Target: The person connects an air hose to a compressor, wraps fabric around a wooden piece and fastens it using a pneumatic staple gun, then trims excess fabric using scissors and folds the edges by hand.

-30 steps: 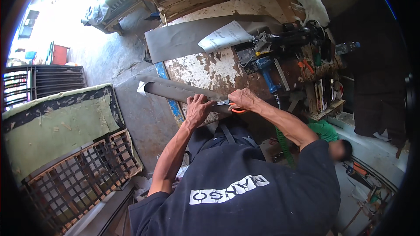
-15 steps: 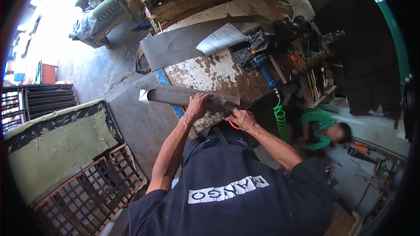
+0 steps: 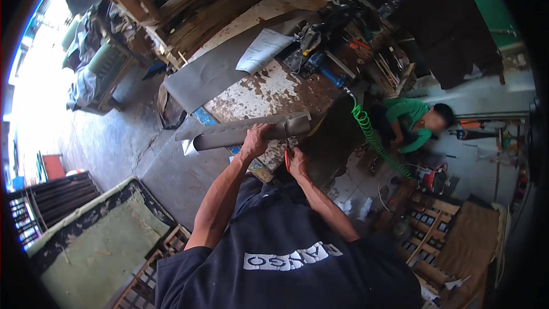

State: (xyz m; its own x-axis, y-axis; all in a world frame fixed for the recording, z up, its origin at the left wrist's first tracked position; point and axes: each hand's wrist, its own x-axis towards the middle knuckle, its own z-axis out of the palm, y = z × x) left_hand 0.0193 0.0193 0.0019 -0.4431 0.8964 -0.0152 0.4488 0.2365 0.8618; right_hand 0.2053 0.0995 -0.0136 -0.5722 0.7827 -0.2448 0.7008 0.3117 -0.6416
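A folded strip of grey-brown upholstery material (image 3: 220, 137), with a white underside showing at its left end, lies across the near part of the worn worktable (image 3: 251, 98). My left hand (image 3: 257, 140) is closed on the strip near its middle. In my right hand (image 3: 297, 163) is a pair of scissors with orange handles (image 3: 287, 161). Their blades point away from me, up against the strip near its right end. Whether the blades are apart or together is too small to tell.
Farther back lie a long grey-brown sheet (image 3: 200, 83), a white printed paper (image 3: 264, 50) and a blue air tool (image 3: 329, 75) with a green coiled hose (image 3: 366, 123). A person in green (image 3: 407, 119) crouches at right. A green panel (image 3: 108, 246) stands at lower left.
My right hand has turned the scissors so the blades point away from me against the strip. The strip's right end is raised in the picture. The whole view has shifted.
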